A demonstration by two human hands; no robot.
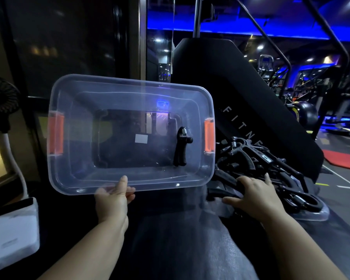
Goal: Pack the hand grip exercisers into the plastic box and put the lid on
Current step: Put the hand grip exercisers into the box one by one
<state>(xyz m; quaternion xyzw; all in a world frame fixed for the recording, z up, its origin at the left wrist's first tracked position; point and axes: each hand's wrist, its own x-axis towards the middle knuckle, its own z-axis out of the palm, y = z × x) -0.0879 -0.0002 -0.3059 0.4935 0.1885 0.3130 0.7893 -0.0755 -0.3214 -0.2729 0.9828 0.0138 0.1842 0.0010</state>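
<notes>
My left hand [113, 201] grips the near rim of the clear plastic box [129, 86], thumb over the edge, and holds it tilted up so its inside faces me. The box has orange latches [56, 136] at both short ends. One black hand grip exerciser [181, 147] lies inside near the right wall. To the right, a pile of several black hand grip exercisers [261, 158] sits on the clear lid [315, 214]. My right hand [257, 196] is on the near side of that pile, fingers curled down around exercisers there.
A dark padded bench surface [180, 239] lies under my arms. A white device [12, 229] and a black fan [2, 98] stand at the left. A black gym machine panel [240, 87] rises behind the pile. Gym equipment fills the far right.
</notes>
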